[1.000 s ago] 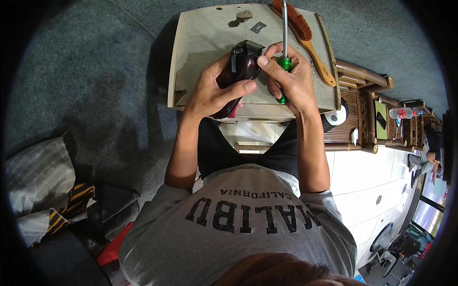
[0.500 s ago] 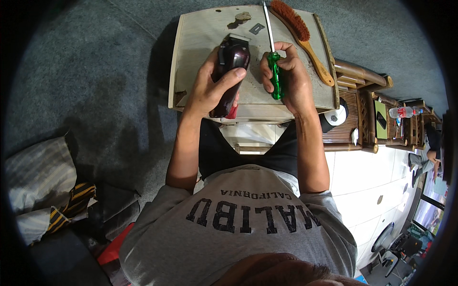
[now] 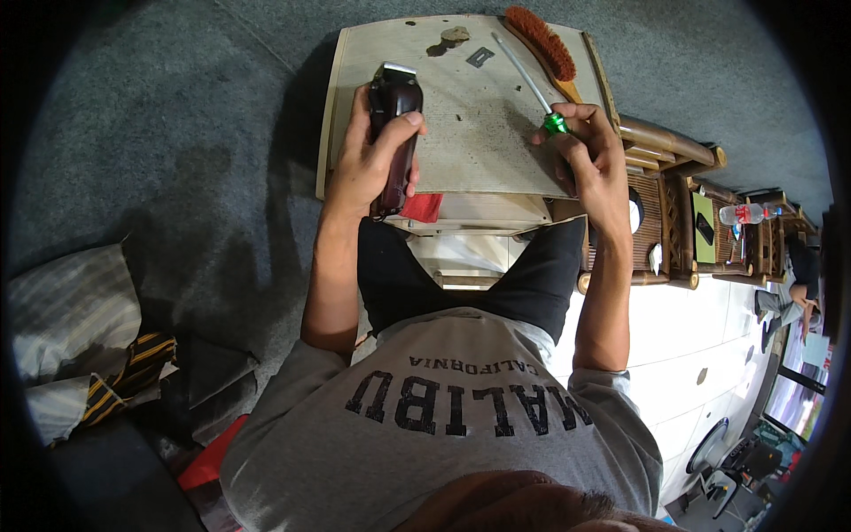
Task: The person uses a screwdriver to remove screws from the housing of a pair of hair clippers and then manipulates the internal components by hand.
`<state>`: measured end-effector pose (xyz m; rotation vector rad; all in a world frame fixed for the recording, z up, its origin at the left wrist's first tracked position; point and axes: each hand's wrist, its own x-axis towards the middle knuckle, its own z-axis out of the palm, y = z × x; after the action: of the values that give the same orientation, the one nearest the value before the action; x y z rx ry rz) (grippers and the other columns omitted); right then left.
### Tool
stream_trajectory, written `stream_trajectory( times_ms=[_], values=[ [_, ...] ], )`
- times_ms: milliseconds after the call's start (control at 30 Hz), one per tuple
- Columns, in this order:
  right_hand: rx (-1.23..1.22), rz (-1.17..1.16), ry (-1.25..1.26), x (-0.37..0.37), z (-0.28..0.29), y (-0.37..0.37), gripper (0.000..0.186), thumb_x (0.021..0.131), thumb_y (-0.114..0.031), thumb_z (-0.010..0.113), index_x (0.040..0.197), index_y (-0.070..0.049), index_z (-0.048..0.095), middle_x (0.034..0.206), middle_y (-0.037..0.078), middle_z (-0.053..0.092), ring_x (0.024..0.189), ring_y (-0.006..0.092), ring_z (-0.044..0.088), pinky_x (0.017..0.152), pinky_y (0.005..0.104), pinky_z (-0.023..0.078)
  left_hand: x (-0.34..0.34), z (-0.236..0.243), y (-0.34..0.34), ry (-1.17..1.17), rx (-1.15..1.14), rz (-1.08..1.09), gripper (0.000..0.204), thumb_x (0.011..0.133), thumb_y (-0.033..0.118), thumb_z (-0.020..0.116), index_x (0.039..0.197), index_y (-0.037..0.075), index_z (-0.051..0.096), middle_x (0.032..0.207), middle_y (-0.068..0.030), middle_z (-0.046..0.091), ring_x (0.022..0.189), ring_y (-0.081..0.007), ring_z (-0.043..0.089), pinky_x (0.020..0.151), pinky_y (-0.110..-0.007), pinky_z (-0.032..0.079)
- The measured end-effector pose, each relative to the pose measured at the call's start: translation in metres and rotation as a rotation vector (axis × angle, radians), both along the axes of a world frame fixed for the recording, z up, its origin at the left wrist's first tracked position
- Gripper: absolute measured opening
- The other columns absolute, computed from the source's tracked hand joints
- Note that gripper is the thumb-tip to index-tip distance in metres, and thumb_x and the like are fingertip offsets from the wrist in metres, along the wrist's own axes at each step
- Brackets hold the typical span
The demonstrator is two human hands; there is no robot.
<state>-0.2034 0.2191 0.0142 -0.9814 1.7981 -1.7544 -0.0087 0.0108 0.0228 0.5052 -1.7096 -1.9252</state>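
My left hand (image 3: 362, 168) is wrapped round a dark maroon hair clipper (image 3: 398, 124), its metal blade end pointing away from me and my thumb lying across its body. In my right hand (image 3: 596, 168) is a screwdriver (image 3: 526, 74) with a green handle, mostly hidden by my fingers; its shaft slants up and to the left over the table. A small grey metal clipper blade (image 3: 480, 58) lies flat on the pale tabletop (image 3: 470, 151). Beyond the screwdriver lies a wooden-handled brush (image 3: 545, 44) with reddish bristles, its handle partly behind my right hand.
Dark hair clippings and stains are scattered on the tabletop. A red cloth (image 3: 422, 207) hangs at its near edge. To the right stands a bamboo bench (image 3: 651, 222), and further along are a phone (image 3: 705, 228) and a plastic bottle (image 3: 746, 214). Another person (image 3: 793, 297) sits at the far right.
My hands have moved apart: the clipper went left, and the screwdriver went right, its shaft tilting from nearly upright toward the left. The red cloth now shows more fully.
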Motion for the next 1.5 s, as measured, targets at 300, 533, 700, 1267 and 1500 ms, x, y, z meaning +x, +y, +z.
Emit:
stream_trajectory(
  times_ms=[300, 533, 700, 1267, 1500],
  values=[
    [0.010, 0.072, 0.074, 0.000, -0.001, 0.006, 0.030, 0.094, -0.002, 0.070, 0.123, 0.004, 0.071, 0.103, 0.009, 0.079, 0.096, 0.0130, 0.072, 0.092, 0.0285, 0.054, -0.006, -0.003, 0.003, -0.130, -0.086, 0.004, 0.064, 0.098, 0.025, 0.074, 0.148, 0.012, 0.036, 0.087, -0.0062, 0.061, 0.053, -0.0145, 0.062, 0.043, -0.031, 0.052],
    [0.030, 0.155, 0.095, -0.002, -0.002, 0.007, 0.030, 0.093, -0.001, 0.070, 0.123, 0.004, 0.071, 0.101, 0.010, 0.079, 0.097, 0.0134, 0.073, 0.092, 0.0284, 0.055, -0.007, -0.001, 0.007, -0.133, -0.132, 0.028, 0.067, 0.098, 0.022, 0.073, 0.152, 0.013, 0.034, 0.090, -0.0067, 0.062, 0.052, -0.0140, 0.061, 0.042, -0.031, 0.052],
    [0.025, 0.157, 0.098, -0.002, -0.003, 0.006, 0.030, 0.093, 0.000, 0.070, 0.123, 0.004, 0.072, 0.101, 0.010, 0.079, 0.097, 0.0132, 0.073, 0.091, 0.0279, 0.055, -0.007, -0.002, 0.006, -0.135, -0.150, -0.004, 0.071, 0.098, 0.021, 0.073, 0.155, 0.015, 0.032, 0.085, -0.0060, 0.061, 0.051, -0.0139, 0.061, 0.042, -0.030, 0.052],
    [0.018, 0.151, 0.120, -0.003, -0.007, 0.005, 0.029, 0.093, -0.001, 0.070, 0.122, 0.003, 0.073, 0.101, 0.010, 0.080, 0.097, 0.0140, 0.074, 0.090, 0.0288, 0.057, -0.007, -0.003, 0.007, -0.120, -0.160, -0.040, 0.074, 0.099, 0.022, 0.074, 0.157, 0.016, 0.030, 0.085, -0.0048, 0.060, 0.052, -0.0124, 0.062, 0.043, -0.029, 0.054],
    [0.116, 0.176, 0.072, -0.010, -0.001, 0.008, 0.029, 0.095, -0.003, 0.067, 0.122, 0.002, 0.074, 0.099, 0.008, 0.079, 0.079, 0.0102, 0.070, 0.075, 0.0254, 0.056, -0.008, -0.002, 0.011, -0.139, -0.216, -0.016, 0.067, 0.099, 0.014, 0.073, 0.152, 0.013, 0.033, 0.089, -0.0048, 0.062, 0.052, -0.0108, 0.059, 0.044, -0.028, 0.051]
  ],
)
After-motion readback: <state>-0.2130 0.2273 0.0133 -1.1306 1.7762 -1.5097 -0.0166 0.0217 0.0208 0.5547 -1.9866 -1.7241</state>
